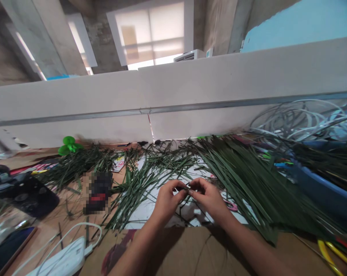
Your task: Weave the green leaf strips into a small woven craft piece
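Left hand (168,196) and right hand (207,196) meet at the fingertips above the white sheet (139,212); thumbs and forefingers of both pinch a small dark piece (187,188) between them, its form too small to read; narrow green strips (134,191) lie loose to the left, long leaves (245,180) heaped to the right; handwork looks early, most material apparently unworked; no finished piece made out.

Two bare hands (169,197); right of their grip, one blue plastic tub (320,182); left of it, one green three-lobed plastic object (69,145), one white plastic device (65,257).
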### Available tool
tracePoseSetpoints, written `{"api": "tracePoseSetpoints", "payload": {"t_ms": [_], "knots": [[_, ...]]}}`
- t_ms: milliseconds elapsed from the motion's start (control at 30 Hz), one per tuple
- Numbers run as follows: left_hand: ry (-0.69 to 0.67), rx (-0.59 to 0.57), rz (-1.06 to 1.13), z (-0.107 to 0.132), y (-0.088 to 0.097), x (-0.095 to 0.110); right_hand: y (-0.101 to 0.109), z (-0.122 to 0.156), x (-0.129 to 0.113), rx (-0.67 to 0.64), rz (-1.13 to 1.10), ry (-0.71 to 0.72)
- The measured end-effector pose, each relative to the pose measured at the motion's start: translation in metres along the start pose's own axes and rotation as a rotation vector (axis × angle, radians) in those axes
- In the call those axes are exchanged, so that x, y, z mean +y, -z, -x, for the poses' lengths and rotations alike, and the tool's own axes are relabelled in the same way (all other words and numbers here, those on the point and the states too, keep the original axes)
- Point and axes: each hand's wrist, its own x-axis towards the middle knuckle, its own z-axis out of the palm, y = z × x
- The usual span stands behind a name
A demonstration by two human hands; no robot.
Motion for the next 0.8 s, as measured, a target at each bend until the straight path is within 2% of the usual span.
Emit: {"api": "tracePoseSetpoints", "payload": {"t_ms": [133,267,533,800], "knots": [[0.026,-0.049,0.068,0.0,0.0,0.002,0.001,-0.002,-0.001,-0.016,-0.122,-0.04],[0.042,-0.071,0.154,0.0,-0.002,0.003,0.002,-0.001,-0.003,-0.011,-0.067,0.02],[0.215,0.053,0.554,0.0,-0.016,-0.005,0.002,0.005,-0.005,0.122,0.138,0.21],[0.25,0.083,0.642,0.0,-0.018,-0.005,-0.001,0.009,-0.01,0.143,0.276,0.306]]}}
